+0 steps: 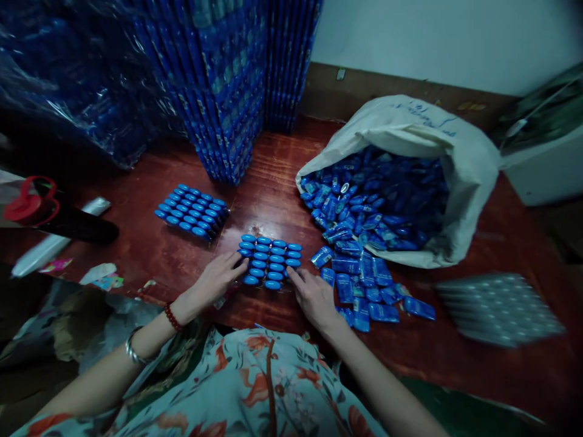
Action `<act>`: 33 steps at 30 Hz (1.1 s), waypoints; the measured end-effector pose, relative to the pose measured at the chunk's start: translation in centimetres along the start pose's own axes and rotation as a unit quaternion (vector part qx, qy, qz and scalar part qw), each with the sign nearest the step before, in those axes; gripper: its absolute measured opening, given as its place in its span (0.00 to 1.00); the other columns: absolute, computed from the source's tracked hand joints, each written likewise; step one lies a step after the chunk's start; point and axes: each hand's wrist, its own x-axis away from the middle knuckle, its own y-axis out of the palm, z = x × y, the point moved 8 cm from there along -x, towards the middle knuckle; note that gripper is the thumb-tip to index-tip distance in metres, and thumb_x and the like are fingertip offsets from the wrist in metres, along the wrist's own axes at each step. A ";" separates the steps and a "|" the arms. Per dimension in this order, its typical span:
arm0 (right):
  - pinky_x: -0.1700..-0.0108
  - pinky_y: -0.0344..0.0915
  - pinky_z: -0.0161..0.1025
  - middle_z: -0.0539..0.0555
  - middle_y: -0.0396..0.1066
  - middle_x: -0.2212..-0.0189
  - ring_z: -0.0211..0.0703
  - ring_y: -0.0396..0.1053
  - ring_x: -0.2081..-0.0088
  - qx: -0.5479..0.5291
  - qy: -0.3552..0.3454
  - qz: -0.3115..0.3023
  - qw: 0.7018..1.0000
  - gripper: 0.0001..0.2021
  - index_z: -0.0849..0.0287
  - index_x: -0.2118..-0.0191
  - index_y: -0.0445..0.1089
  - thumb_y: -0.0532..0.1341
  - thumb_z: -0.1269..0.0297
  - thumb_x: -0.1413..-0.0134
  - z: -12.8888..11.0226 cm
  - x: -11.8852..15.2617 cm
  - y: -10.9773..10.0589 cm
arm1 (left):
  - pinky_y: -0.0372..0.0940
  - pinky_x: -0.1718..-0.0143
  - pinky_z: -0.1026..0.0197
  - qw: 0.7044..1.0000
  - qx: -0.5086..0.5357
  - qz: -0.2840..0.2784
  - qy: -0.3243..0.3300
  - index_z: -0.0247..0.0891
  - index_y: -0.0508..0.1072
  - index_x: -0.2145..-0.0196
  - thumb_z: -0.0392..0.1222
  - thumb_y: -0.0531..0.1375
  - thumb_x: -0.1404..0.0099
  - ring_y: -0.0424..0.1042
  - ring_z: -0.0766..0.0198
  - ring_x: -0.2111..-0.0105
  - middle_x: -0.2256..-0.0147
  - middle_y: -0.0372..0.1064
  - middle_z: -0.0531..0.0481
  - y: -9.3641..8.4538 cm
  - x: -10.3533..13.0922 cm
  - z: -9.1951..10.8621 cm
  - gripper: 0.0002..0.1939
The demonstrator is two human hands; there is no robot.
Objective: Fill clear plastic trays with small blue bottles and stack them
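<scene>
1. Blue small packets fill a white sack (460, 158) that lies on its side on the table (273, 188), with its mouth open toward the person; many packets (364, 212) are inside, and some have spilled out.
2. The spilled packets (364, 291) lie loose on the table, just in front of the sack mouth and beside the right hand.
3. A tray (269, 261) full of blue caps in rows sits near the table edge, between the two hands.
4. The left hand (218, 278) is open with fingers spread; the fingertips touch the left edge of the tray. It grips nothing.
5. The right hand (314, 297) is also open and flat; its fingers touch the right lower edge of the tray, and the loose packets are just beside it. It grips nothing.
6. A second filled tray (192, 212) sits further left on the table, well apart from the hands.
7. Behind it stand tall stacks (228, 91) of blue trays, and at far left more blue goods are wrapped in clear plastic (77, 79).
8. At the right lies a grey empty tray (498, 308), blurred.
9. At the left edge lies a red tape holder (30, 203).
</scene>
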 end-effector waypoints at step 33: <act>0.64 0.59 0.38 0.59 0.65 0.59 0.48 0.65 0.60 0.010 0.091 -0.062 0.994 0.16 0.60 0.54 0.64 0.57 0.56 0.43 11.2 -1.7 1.0 | 0.68 0.59 0.55 0.951 0.248 -0.183 -0.014 0.34 0.61 0.53 0.22 0.50 0.45 0.64 0.53 0.53 0.50 0.58 0.37 4.6 -9.9 14.4 0.22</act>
